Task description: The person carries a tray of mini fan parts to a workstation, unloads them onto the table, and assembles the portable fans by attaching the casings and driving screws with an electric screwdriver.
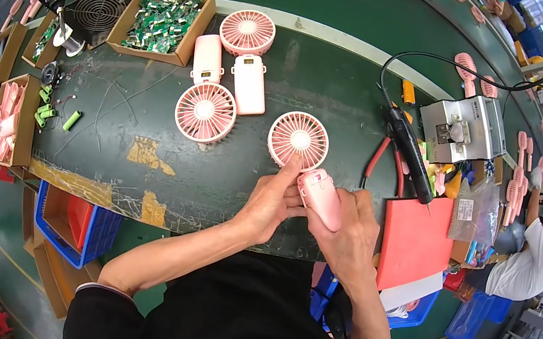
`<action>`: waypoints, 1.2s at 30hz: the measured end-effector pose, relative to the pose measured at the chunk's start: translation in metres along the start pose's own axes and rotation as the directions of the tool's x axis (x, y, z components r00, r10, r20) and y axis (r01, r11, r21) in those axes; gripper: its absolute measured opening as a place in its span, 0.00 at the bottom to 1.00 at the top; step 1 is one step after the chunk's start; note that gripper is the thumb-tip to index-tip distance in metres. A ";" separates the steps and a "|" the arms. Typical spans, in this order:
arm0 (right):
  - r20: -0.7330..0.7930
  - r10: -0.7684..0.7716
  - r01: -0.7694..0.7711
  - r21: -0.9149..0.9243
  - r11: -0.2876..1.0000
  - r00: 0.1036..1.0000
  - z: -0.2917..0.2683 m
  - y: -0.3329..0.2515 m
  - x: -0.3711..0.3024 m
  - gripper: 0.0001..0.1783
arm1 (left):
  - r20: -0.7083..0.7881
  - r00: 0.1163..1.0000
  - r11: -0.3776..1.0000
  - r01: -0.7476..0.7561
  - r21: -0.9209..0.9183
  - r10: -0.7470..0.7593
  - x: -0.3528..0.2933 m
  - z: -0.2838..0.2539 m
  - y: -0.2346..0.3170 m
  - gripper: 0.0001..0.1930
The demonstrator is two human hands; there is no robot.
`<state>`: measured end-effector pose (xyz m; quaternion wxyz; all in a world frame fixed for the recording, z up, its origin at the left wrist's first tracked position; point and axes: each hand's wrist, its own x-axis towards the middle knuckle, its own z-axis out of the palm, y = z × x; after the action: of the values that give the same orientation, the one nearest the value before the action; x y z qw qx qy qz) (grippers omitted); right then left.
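In front of me at the bench's near side is a pink handheld fan. Its round slatted head (298, 140) points away from me. My left hand (265, 205) is closed at the lower rim of that head, thumb on top, with its other fingertips beside the handle. The smooth pink handle (321, 199) is in my right hand (351, 234), wrapped round it from the right. My fingers hide the joint between head and handle. Further off lie two pink fan heads (246, 32) (205, 112) beside two pink handles (208, 59) (248, 85) with small dark windows.
A cardboard box (114, 40) of green circuit boards stands at the back left, near a black fume fan (96, 11). To the right are a soldering iron (409, 150), red-handled pliers (376, 160), a metal-cased device (463, 131) and a red pad (416, 242). Green battery cells (72, 121) lie left.
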<state>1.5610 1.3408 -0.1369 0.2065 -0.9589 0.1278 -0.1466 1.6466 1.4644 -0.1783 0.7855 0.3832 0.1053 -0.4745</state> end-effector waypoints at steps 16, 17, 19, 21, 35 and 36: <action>0.065 -0.021 0.027 -0.099 0.995 0.998 0.005 0.001 -0.002 0.16 | 0.026 0.999 0.999 0.025 0.027 -0.026 0.004 0.000 0.001 0.32; 0.088 -0.008 0.016 -0.101 0.995 0.996 0.005 0.000 -0.001 0.16 | 0.011 1.000 0.999 0.024 0.035 -0.024 0.004 0.000 0.000 0.28; 0.108 0.008 0.003 -0.102 0.995 0.994 0.004 0.001 -0.001 0.16 | -0.003 1.000 0.999 0.024 0.046 -0.024 0.004 0.002 0.001 0.24; 0.118 -0.008 0.020 -0.099 0.995 0.993 0.005 0.003 -0.002 0.16 | -0.050 0.998 0.998 0.042 0.053 -0.040 0.004 0.004 0.001 0.19; 0.131 -0.007 0.015 -0.063 0.998 0.991 0.004 0.007 0.000 0.16 | -0.121 0.992 0.997 0.028 0.074 -0.018 0.010 0.006 -0.002 0.17; 0.134 -0.009 0.015 -0.048 0.999 0.991 0.004 0.007 0.000 0.17 | -0.130 0.991 0.996 0.029 0.079 -0.018 0.010 0.007 -0.002 0.17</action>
<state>1.5609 1.3357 -0.1433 0.1902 -0.9721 0.1113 -0.0801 1.6489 1.4526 -0.1801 0.7553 0.4431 0.1411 -0.4618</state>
